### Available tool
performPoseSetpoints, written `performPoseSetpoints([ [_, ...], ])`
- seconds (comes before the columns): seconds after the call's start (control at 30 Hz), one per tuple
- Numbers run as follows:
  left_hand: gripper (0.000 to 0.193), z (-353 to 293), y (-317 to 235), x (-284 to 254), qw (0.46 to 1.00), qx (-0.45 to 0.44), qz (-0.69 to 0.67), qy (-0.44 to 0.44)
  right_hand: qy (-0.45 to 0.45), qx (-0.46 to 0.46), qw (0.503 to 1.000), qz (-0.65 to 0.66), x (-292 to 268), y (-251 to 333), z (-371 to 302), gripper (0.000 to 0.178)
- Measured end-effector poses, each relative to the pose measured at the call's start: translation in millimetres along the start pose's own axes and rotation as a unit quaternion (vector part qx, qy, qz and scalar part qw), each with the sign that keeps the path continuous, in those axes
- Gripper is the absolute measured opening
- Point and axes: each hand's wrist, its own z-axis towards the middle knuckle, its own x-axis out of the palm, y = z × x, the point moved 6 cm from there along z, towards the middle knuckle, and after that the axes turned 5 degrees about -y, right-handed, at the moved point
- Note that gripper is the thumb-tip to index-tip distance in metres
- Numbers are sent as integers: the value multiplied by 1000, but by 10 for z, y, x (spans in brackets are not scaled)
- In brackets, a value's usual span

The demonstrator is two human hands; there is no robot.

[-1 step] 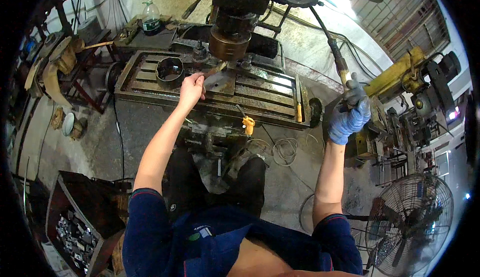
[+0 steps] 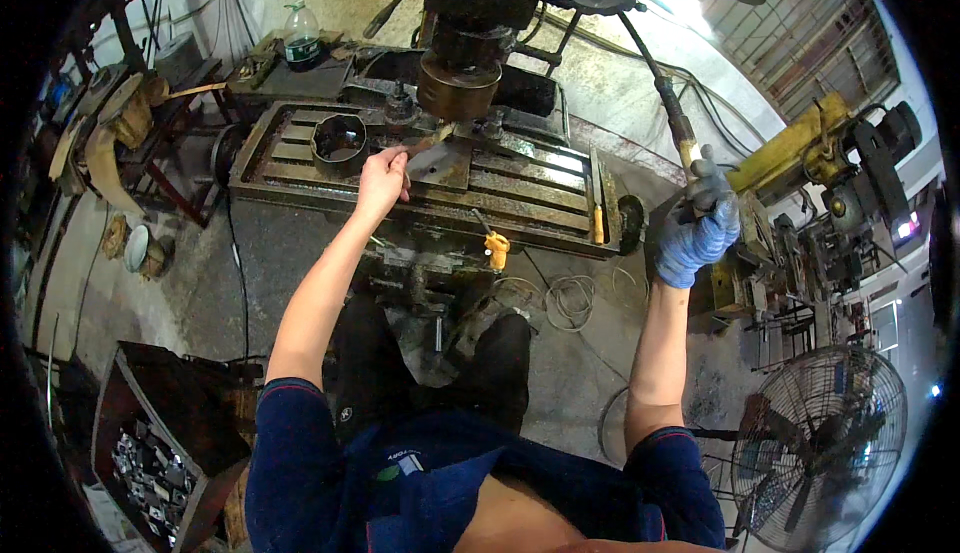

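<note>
My bare left hand (image 2: 382,183) is closed around the handle of a brush (image 2: 430,140). The brush's tip reaches under the round spindle head (image 2: 458,85) of a milling machine, close to a plate-like workpiece (image 2: 440,170) on the slotted machine table (image 2: 525,203). Whether the bristles touch anything is too small to tell. A blue and grey glove covers my right hand (image 2: 703,228), which is wrapped round the lower end of a long machine lever (image 2: 672,103). Left of my left hand, a round dark pot (image 2: 340,143) with dark liquid stands on the table.
A yellow-handled tool (image 2: 599,223) lies at the table's right end. A yellow object (image 2: 497,249) hangs at its front edge. Coiled cable (image 2: 570,303) rests on the floor. A bin of metal pieces (image 2: 150,473) stands lower left, a caged fan (image 2: 820,443) lower right.
</note>
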Motion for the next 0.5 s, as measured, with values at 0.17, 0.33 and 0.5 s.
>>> performPoseSetpoints([
  [0.17,31,-185,-119,-24,999,-3,-4,34,12,13,1000,11,-27,-39,-71,40],
  [0.33,29,-213,-80,-1,999,4,-16,27,-10,40,999,-1,-50,-66,-152,40],
  [0.5,29,-218,-85,25,1000,18,-2,25,15,33,999,-6,-124,-127,-198,39],
])
